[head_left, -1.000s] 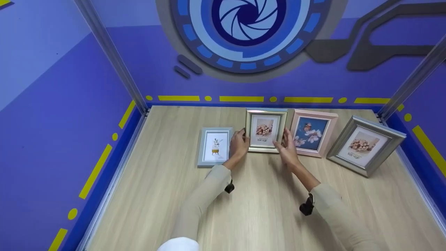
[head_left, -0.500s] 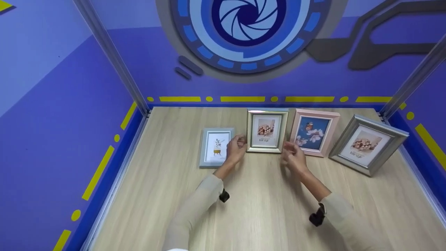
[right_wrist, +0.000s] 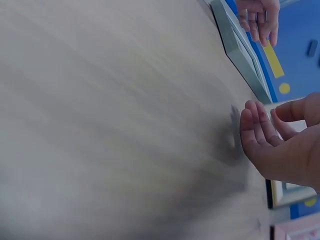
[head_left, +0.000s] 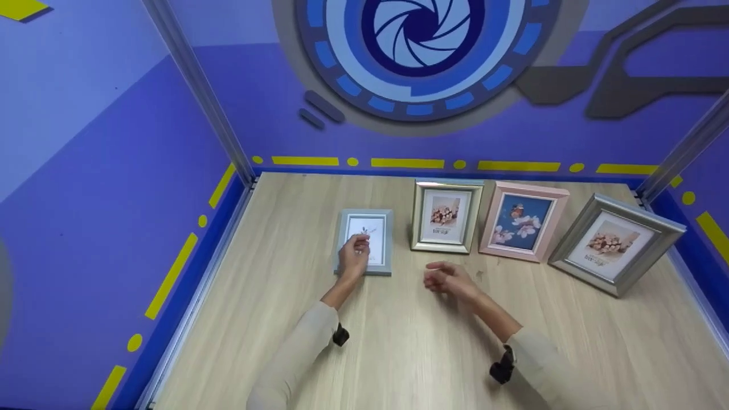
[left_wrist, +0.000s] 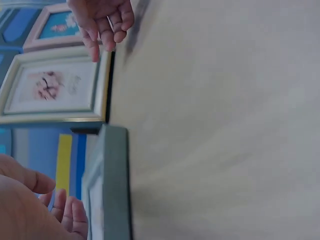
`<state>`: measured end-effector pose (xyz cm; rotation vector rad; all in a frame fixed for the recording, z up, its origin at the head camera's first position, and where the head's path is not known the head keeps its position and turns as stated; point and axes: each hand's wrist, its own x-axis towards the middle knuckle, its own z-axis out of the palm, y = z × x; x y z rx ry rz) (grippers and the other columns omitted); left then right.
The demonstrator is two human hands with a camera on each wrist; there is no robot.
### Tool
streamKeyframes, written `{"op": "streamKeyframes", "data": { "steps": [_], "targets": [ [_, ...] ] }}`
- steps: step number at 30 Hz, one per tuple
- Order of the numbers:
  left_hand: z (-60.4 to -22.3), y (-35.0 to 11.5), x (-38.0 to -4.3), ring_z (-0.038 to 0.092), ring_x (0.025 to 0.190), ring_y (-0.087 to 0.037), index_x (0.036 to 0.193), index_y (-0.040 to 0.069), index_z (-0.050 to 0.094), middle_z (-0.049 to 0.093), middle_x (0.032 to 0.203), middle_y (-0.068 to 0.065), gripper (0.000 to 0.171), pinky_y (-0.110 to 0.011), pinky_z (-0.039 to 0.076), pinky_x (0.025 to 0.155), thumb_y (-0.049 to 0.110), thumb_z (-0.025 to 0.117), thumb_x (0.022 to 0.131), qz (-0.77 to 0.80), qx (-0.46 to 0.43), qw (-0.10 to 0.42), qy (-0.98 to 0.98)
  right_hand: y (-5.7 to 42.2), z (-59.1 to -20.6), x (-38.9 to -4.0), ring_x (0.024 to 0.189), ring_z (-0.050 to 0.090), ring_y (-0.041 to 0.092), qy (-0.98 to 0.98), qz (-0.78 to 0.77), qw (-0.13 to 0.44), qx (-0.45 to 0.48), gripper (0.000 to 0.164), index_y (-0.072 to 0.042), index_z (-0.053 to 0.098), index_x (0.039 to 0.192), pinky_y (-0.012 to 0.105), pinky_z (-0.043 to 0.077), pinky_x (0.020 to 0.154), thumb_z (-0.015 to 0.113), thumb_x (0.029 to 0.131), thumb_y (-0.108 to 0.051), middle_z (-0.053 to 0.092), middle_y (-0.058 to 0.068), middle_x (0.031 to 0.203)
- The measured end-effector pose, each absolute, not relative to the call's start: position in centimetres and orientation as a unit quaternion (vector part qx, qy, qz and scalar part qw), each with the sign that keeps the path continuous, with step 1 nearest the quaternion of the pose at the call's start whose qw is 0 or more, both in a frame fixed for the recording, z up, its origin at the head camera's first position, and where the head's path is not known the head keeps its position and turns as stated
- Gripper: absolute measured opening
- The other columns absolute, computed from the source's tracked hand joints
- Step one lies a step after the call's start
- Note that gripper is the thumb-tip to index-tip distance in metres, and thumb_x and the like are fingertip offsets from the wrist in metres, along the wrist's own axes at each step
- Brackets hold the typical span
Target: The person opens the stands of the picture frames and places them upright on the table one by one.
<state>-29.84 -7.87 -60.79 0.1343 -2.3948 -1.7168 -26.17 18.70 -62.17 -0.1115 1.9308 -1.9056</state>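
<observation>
My left hand is in front of the pale blue-grey picture frame in the head view, covering part of its plant print. Its fingers are loosely bent with nothing in them; in the left wrist view the hand appears apart from that frame, which lies low on the table. My right hand hovers over the wood, fingers relaxed and holding nothing. Just beyond it a gold picture frame with a flower-bouquet print stands upright.
Right of the gold frame stands a pink picture frame showing a bird and blossoms. A larger silver frame stands angled at the far right. Blue panels border the wooden table at the back and sides.
Both hands have let go of the gold frame, which stays standing. The left hand has moved left to the blue-grey frame; the right hand has drawn back toward the person and left.
</observation>
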Motion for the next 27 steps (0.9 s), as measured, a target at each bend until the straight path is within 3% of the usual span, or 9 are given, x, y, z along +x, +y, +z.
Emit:
{"op": "streamKeyframes", "data": {
  "steps": [5, 10, 13, 19, 22, 27],
  "targets": [
    [-61.8, -10.0, -29.9, 0.065, 0.097, -0.027, 0.111, 0.000, 0.069, 0.071, 0.106, -0.018, 0.022, -0.035, 0.053, 0.085, -0.007, 0.059, 0.093, -0.562, 0.102, 0.138, -0.809, 15.7, -62.5, -26.9, 0.117, 0.067, 0.027, 0.699, -0.680, 0.217, -0.052, 0.046, 0.016, 0.040, 0.144, 0.038, 0.055, 0.103, 0.049, 0.105, -0.006, 0.060, 0.033, 0.133],
    [-62.2, -11.7, -29.9, 0.063, 0.104, -0.026, 0.118, 0.005, 0.067, 0.067, 0.112, -0.013, 0.025, -0.041, 0.052, 0.092, -0.002, 0.059, 0.095, -0.530, 0.169, 0.130, -0.821, 12.1, -62.3, -27.9, 0.137, 0.052, 0.043, 0.705, -0.678, 0.204, -0.044, 0.052, 0.014, 0.036, 0.150, 0.046, 0.045, 0.115, 0.051, 0.102, -0.001, 0.048, 0.036, 0.147],
    [-62.3, -13.1, -29.7, 0.063, 0.110, -0.029, 0.125, 0.002, 0.066, 0.065, 0.118, -0.016, 0.029, -0.043, 0.051, 0.097, 0.001, 0.058, 0.096, -0.516, 0.199, 0.116, -0.825, 9.6, -62.3, -28.5, 0.144, 0.043, 0.045, 0.705, -0.682, 0.194, -0.029, 0.055, 0.012, 0.035, 0.151, 0.050, 0.039, 0.119, 0.053, 0.101, -0.001, 0.044, 0.035, 0.151],
    [-62.5, -14.5, -29.2, 0.060, 0.124, -0.037, 0.135, -0.007, 0.060, 0.063, 0.130, -0.024, 0.038, -0.048, 0.048, 0.108, 0.003, 0.055, 0.099, -0.494, 0.213, 0.085, -0.839, 6.5, -62.6, -29.4, 0.145, 0.041, 0.046, 0.709, -0.681, 0.181, -0.026, 0.058, 0.017, 0.031, 0.151, 0.052, 0.035, 0.121, 0.051, 0.099, 0.000, 0.040, 0.036, 0.154],
    [-62.4, -14.2, -29.3, 0.060, 0.124, -0.039, 0.131, -0.010, 0.062, 0.063, 0.128, -0.026, 0.036, -0.051, 0.048, 0.107, 0.004, 0.057, 0.098, -0.484, 0.181, 0.077, -0.853, 6.1, -62.4, -29.7, 0.144, 0.042, 0.046, 0.722, -0.671, 0.167, -0.014, 0.059, 0.020, 0.029, 0.150, 0.052, 0.035, 0.121, 0.051, 0.098, 0.000, 0.040, 0.037, 0.153],
    [-62.2, -13.0, -29.7, 0.060, 0.094, -0.027, 0.103, -0.007, 0.069, 0.066, 0.100, -0.016, 0.017, -0.041, 0.051, 0.085, 0.003, 0.057, 0.096, -0.491, 0.138, 0.059, -0.858, 6.5, -61.4, -30.1, 0.147, 0.036, 0.041, 0.728, -0.657, 0.194, 0.018, 0.062, 0.017, 0.029, 0.151, 0.053, 0.029, 0.124, 0.051, 0.098, -0.006, 0.037, 0.033, 0.156]
  ]
}}
